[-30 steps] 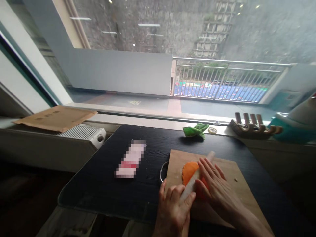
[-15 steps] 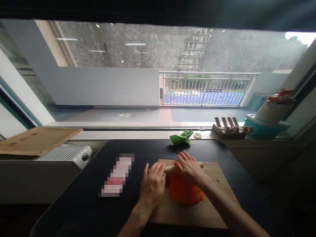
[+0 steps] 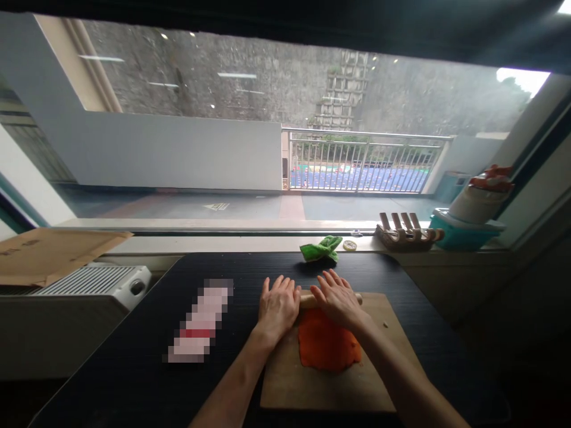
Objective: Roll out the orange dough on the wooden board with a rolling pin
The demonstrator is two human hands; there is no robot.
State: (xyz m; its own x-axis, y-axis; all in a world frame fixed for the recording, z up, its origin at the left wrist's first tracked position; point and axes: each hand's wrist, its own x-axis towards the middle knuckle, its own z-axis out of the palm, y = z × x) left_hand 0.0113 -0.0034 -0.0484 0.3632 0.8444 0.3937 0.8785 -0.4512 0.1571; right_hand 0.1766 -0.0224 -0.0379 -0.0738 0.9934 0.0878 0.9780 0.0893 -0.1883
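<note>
A pale wooden rolling pin point(image 3: 307, 301) lies crosswise near the far edge of a wooden board point(image 3: 330, 392). My left hand point(image 3: 279, 304) rests palm down over its left end, fingers stretched forward. Over the right part of the pin lies my right hand point(image 3: 338, 297), flat with its fingers extended; the pin's right tip sticks out past it. Just on the near side of the pin, a flattened orange sheet of dough or clay point(image 3: 328, 345) spreads on the board. Its upper right part is hidden under my right hand and forearm.
The board sits on a dark table point(image 3: 241, 380). A crumpled green cloth point(image 3: 322, 249) lies at the back, with a tape roll point(image 3: 350, 245) on the sill. A blurred pink item point(image 3: 200, 321) lies left. At right stand a brown rack point(image 3: 404, 236) and a teal container point(image 3: 468, 233).
Both hands and the rolling pin have moved forward, away from me, toward the board's far edge. More of the orange sheet shows. The view has shifted slightly.
</note>
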